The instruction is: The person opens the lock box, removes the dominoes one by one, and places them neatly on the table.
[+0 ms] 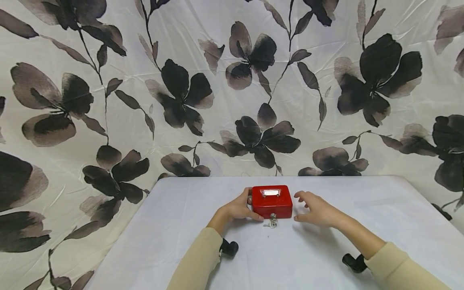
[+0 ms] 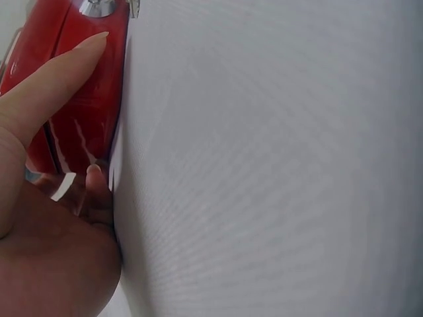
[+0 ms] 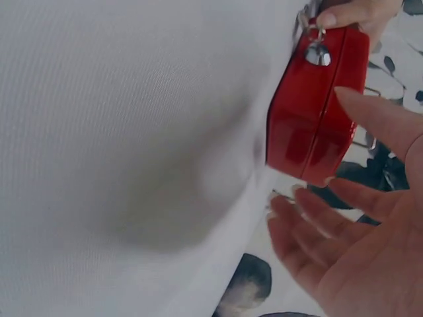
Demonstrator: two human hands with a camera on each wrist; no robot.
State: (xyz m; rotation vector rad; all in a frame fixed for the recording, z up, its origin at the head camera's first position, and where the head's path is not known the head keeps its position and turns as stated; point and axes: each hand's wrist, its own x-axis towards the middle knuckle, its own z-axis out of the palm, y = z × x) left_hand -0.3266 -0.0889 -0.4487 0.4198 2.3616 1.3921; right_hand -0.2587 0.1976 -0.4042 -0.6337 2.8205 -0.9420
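A small red metal cash box [image 1: 272,211] stands on the white table, its lid down and a silver handle [image 1: 271,193] on top. Keys [image 1: 272,222] hang from the lock on its front. My left hand [image 1: 237,207] grips the box's left end, with the thumb [image 2: 76,63] along the front face and the other fingers round the side. To the right of the box, my right hand [image 1: 319,210] is held with spread, slightly bent fingers and nothing in it. In the right wrist view the silver lock [image 3: 317,54] shows, and the right fingertips are close to the box's right end.
The white-covered table [image 1: 174,225] stretches to both sides and towards me. Behind its far edge hangs a pale cloth [image 1: 319,133] with dark flowers. Black wrist cameras [image 1: 229,247] sit under both sleeves.
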